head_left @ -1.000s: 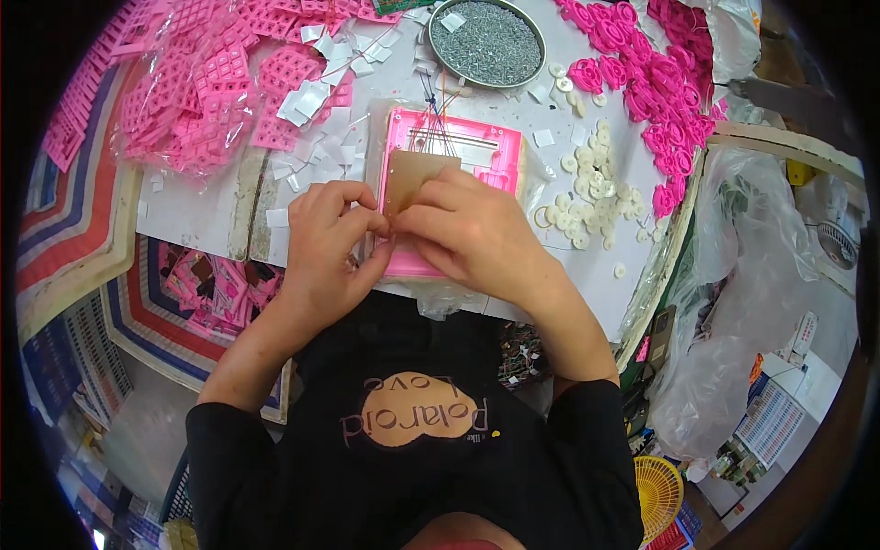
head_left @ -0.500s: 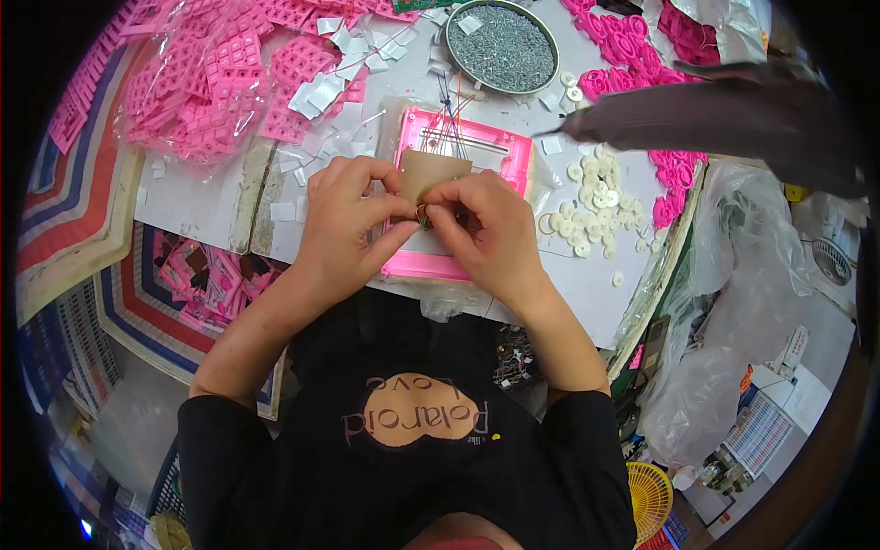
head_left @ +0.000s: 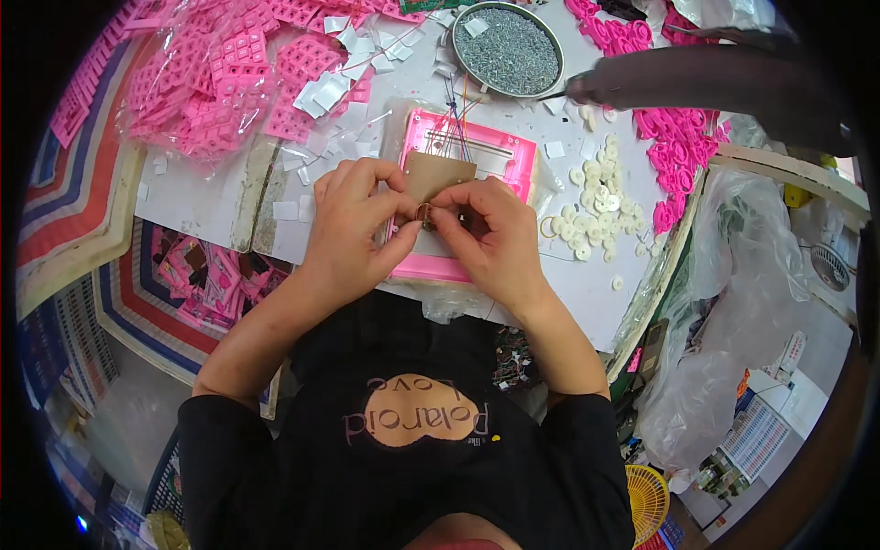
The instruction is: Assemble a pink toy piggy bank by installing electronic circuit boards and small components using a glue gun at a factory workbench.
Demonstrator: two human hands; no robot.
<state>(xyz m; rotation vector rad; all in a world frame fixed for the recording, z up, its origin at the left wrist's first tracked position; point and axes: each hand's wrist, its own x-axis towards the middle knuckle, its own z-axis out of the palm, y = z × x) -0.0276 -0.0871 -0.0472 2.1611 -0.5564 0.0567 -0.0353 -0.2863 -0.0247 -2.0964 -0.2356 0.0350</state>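
A pink plastic casing (head_left: 521,170) lies on the table in front of me. Across its middle sits a brown board (head_left: 440,174), and several thin coloured wires (head_left: 454,115) run out past its far edge. My left hand (head_left: 359,229) and my right hand (head_left: 490,234) meet over the near part of the casing. Thumb and forefinger of each are closed on a small loop of thin wire (head_left: 423,213), orange-brown in colour. Fingertips partly cover this wire, so its ends are hidden.
A round metal dish (head_left: 513,95) of small screws stands beyond the casing. From the right hangs a dark powered screwdriver (head_left: 697,82). White discs (head_left: 600,197) and pink ring-shaped parts (head_left: 674,160) lie rightward. Bagged pink button sheets (head_left: 202,92) and white pads (head_left: 325,92) cover the far left.
Both hands stay pinched at nearly the same spot, and the wire loop between them shows more plainly. The view has shifted slightly, and the screwdriver sits a little higher in it.
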